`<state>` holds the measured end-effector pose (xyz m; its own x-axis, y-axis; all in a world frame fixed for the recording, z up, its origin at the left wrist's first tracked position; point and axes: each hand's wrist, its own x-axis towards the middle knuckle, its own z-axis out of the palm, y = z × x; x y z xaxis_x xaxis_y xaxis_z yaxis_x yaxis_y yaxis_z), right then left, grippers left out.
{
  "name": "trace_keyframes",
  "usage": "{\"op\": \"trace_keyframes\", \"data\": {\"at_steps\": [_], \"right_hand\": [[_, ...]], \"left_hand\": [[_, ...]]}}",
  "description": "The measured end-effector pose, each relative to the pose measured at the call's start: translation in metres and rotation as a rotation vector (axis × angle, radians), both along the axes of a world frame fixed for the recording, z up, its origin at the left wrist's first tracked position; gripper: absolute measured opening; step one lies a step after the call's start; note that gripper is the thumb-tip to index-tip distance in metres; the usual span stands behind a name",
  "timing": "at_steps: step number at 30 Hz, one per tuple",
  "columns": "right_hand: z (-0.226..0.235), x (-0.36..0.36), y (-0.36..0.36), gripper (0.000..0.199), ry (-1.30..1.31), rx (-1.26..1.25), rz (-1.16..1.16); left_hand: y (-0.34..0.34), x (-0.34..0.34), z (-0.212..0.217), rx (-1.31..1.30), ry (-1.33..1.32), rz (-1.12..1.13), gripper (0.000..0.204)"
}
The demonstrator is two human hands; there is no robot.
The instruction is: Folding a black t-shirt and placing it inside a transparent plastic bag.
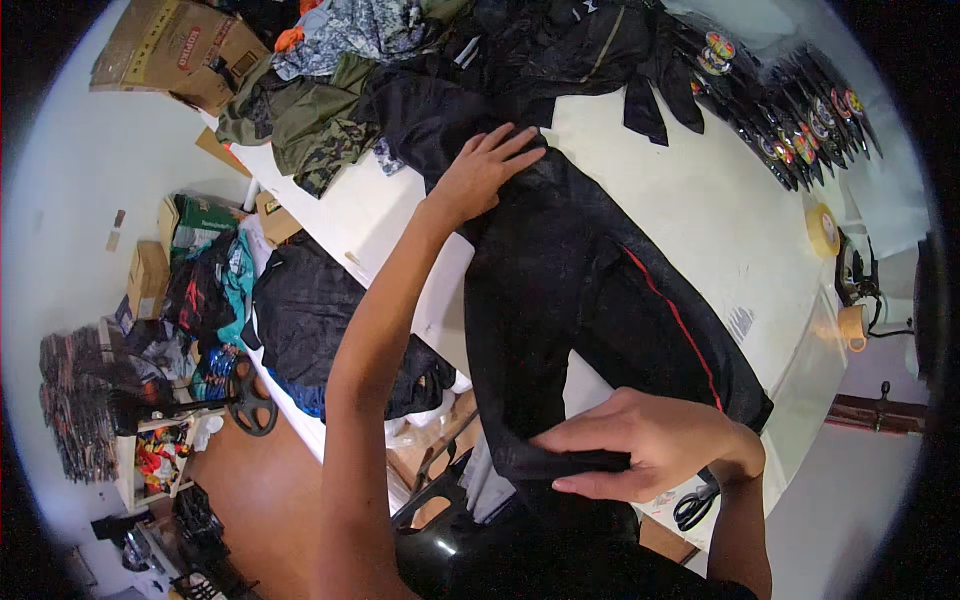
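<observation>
Black trousers [525,290] with thin red piping [672,315] down one leg lie across the white table [690,225]. The upper part of the trousers is pressed by my left hand [482,172], which rests flat with its fingers spread. My right hand [645,440] pinches the end of the nearer leg between thumb and fingers, at the table's near edge. The other leg stretches away to the right, its end lying near the table's right side. Black-handled scissors [695,507] lie just below my right hand, partly covered by my forearm.
A heap of dark and camouflage clothes [330,120] covers the far edge. Several black packaged items [810,125] and a tape roll [822,230] sit at the right. Folded black garments [310,310] lie left, near boxes [148,280]. A black chair [450,535] stands close below.
</observation>
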<state>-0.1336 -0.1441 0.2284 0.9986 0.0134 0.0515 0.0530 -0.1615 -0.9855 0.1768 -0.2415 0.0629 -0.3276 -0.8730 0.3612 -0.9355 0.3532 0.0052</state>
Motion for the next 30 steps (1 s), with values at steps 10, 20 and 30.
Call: {"op": "trace_keyframes", "data": {"at_steps": [10,20,30], "right_hand": [[0.022,-0.010,0.009,0.053,0.076,0.101,0.042],[0.008,-0.075,-0.008,0.067,-0.270,0.172,-0.997],[-0.068,-0.208,-0.015,0.058,0.479,0.151,-1.249]], "left_hand": [[-0.002,-0.003,0.007,0.363,0.207,0.207,0.064],[0.102,-0.059,0.052,0.547,0.979,-0.583,0.045],[-0.002,-0.048,0.047,0.802,0.664,-0.204,0.029]]}}
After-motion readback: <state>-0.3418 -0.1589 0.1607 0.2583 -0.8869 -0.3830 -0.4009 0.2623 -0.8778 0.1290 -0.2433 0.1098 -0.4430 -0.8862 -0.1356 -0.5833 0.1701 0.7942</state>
